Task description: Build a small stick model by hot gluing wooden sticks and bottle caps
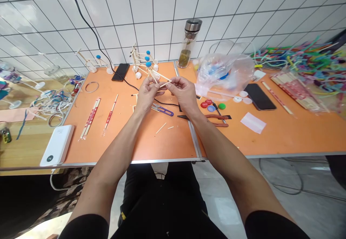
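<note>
My left hand (147,94) and my right hand (184,93) are raised together over the orange table (124,141), both pinching a thin wooden stick (164,84) between their fingertips. Just behind my hands stands a small frame of sticks with blue balls and white caps (143,64). Beneath my hands lie purple-handled snips (162,109) and red-handled pliers (213,120). Short stick offcuts (162,127) lie on the table near the front.
Wrapped chopsticks (90,118) and a white power bank (57,145) lie at left. A phone (120,72) on a black cable sits at the back, another phone (259,97) at right. Bottle caps (211,105), a plastic bag (224,71), a glass bottle (189,44) and coloured straws (302,57) fill the right.
</note>
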Demonstrator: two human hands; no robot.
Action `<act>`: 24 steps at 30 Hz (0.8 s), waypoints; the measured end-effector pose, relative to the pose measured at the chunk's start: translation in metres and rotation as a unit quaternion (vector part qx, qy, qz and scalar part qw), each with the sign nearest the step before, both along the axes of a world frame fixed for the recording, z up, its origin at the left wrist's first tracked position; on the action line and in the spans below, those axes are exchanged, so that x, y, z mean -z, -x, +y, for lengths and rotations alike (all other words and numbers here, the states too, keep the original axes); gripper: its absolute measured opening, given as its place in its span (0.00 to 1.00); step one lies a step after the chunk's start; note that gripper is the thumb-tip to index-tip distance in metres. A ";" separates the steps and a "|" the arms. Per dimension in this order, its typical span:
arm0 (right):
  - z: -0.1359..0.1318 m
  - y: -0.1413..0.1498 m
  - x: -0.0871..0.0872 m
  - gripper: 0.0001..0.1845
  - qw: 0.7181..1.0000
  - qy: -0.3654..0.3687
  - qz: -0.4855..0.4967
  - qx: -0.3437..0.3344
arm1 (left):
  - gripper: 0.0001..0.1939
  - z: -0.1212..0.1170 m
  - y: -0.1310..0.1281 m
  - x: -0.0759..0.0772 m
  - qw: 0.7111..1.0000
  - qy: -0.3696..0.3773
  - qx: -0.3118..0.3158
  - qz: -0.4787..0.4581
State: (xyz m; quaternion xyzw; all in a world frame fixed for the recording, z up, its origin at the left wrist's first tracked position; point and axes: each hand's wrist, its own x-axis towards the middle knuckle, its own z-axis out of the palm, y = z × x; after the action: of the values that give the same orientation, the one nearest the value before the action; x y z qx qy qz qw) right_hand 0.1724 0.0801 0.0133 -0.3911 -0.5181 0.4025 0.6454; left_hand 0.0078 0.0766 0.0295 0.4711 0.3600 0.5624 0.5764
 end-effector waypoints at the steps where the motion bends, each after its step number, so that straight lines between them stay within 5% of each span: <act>1: 0.000 0.000 0.000 0.24 1.000 -0.002 0.000 0.002 | 0.15 -0.001 0.000 -0.001 1.000 0.003 0.000 0.000; 12: -0.012 0.008 -0.008 0.18 0.998 -0.058 -0.022 0.008 | 0.25 0.006 0.006 0.007 0.997 -0.033 0.049 -0.042; 24: -0.006 0.001 -0.001 0.29 0.999 -0.033 0.015 -0.003 | 0.25 0.014 0.007 0.010 0.998 -0.044 0.040 0.006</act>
State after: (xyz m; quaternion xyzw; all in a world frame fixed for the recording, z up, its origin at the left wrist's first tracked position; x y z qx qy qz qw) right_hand 0.1711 0.0738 0.0146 -0.3618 -0.5226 0.3934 0.6642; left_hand 0.0008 0.0906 0.0190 0.5133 0.3193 0.5511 0.5752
